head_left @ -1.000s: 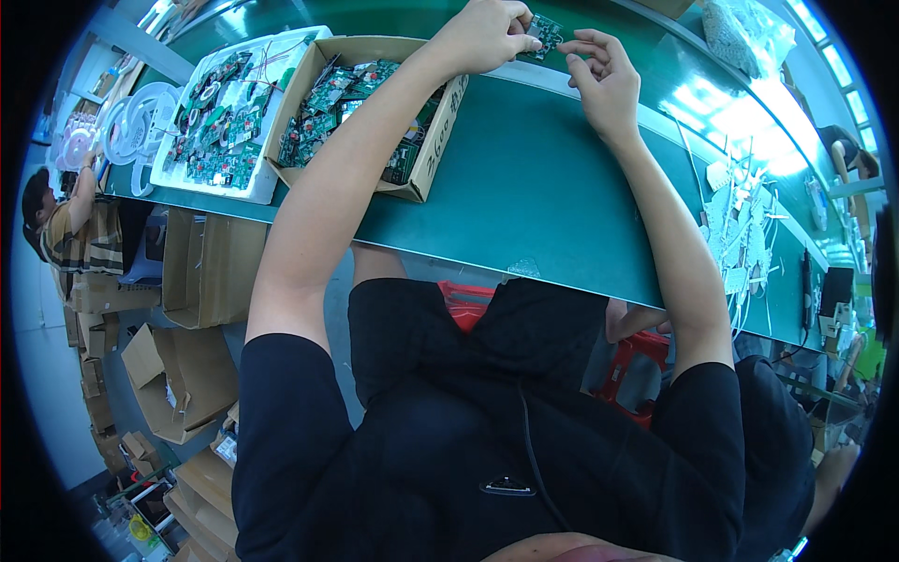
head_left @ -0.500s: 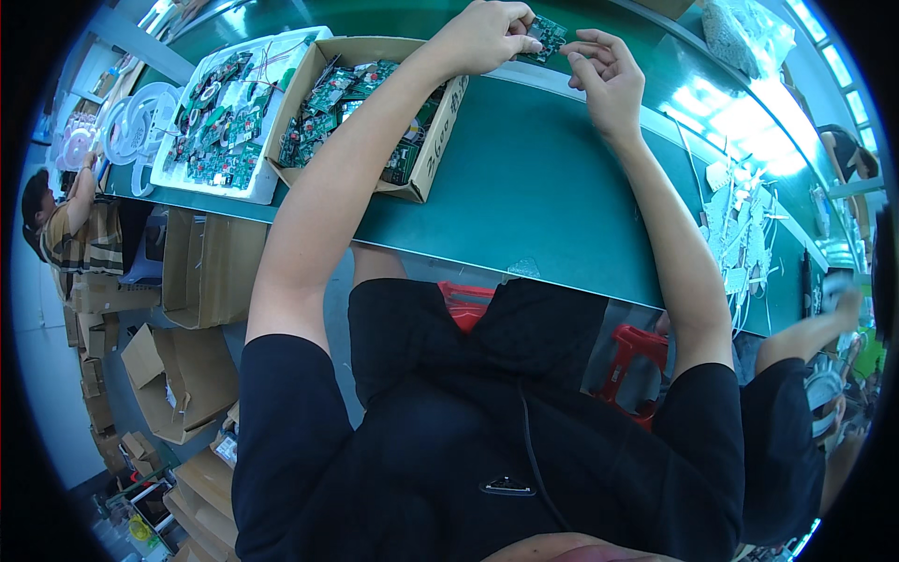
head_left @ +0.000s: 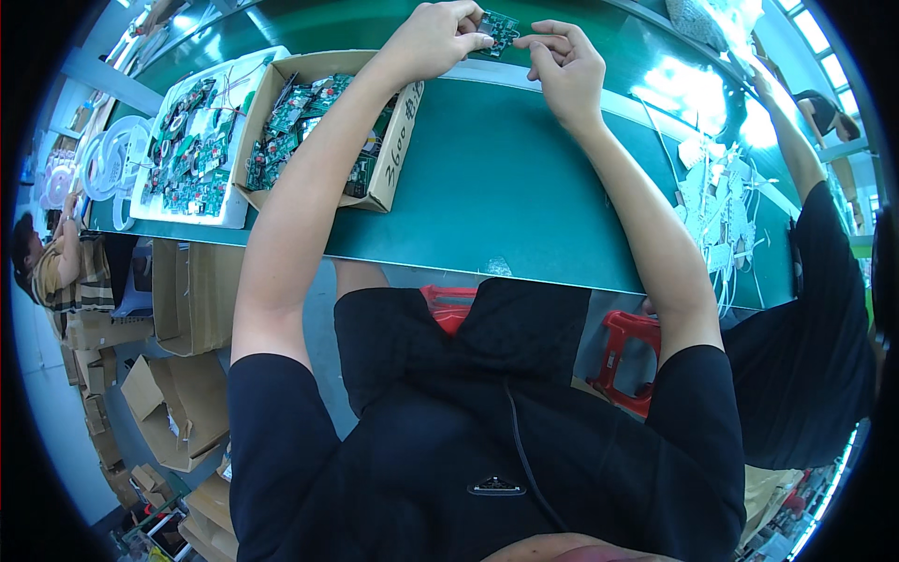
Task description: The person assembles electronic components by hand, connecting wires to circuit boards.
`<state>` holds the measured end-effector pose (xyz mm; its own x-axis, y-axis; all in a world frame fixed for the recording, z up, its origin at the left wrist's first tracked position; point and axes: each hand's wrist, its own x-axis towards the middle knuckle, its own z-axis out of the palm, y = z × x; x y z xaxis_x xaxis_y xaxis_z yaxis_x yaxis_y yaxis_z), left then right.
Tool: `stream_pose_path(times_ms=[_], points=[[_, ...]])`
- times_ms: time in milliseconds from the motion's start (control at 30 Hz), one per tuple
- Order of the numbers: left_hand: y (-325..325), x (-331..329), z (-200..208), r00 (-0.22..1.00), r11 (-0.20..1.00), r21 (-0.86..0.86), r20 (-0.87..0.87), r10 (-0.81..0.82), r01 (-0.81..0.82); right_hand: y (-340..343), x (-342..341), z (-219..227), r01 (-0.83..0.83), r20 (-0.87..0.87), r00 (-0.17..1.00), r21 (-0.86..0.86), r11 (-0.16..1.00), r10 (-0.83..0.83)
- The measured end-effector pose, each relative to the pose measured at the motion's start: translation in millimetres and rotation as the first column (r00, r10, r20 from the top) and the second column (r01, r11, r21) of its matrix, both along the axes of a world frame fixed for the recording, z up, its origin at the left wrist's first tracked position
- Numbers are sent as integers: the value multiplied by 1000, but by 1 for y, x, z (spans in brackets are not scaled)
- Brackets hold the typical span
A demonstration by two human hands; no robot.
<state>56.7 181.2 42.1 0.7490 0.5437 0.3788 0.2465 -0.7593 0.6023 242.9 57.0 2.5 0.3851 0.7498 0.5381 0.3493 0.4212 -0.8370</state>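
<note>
My left hand (head_left: 438, 39) is closed on a small green circuit board (head_left: 499, 34), thumb and fingers gripping its left edge. The board is held up over the far side of the green work table (head_left: 487, 178). At the board's right edge is my right hand (head_left: 571, 77). Its fingers reach toward the board with the thumb apart from them, and I see nothing held between them. Beneath my left forearm stands a cardboard box (head_left: 382, 173) full of circuit boards. Left of it, a white foam tray (head_left: 187, 214) holds more boards and wires.
White plastic rings (head_left: 110, 164) lie at the table's left end. Flat white pieces (head_left: 716, 201) are heaped on the right. A co-worker's arm (head_left: 791, 131) reaches past them toward a clear bag (head_left: 702, 21). Open cartons (head_left: 178, 412) stand on the floor at left, a red stool (head_left: 626, 361) at right.
The view has shifted, so the table things appear further left. My left hand still grips the board, with my right hand close by. The co-worker's arm at right now stretches far across the table.
</note>
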Motion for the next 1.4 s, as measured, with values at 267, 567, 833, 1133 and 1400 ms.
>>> stream_pose_path(times_ms=[267, 567, 833, 1133, 1400], points=[[-2, 1, 1, 1000, 1000, -2, -7, 25, -25, -1, 2, 2, 67, 24, 997, 4, 998, -67], [1, 1, 1, 999, 997, 78, -45, 9, -5, -1, 0, 1, -59, -64, 996, 6, 998, 59], [-2, 0, 2, 1000, 998, -60, 13, -22, 23, 2, -2, 1, 17, 44, 999, -24, 1000, -16], [-4, -4, 6, 994, 981, -166, 54, -90, 98, 4, 11, -2, -193, -98, 980, -227, 955, 174], [0, -7, 6, 977, 953, -216, 68, -201, 211, 6, 29, -4, -428, -234, 899, -279, 860, 371]])
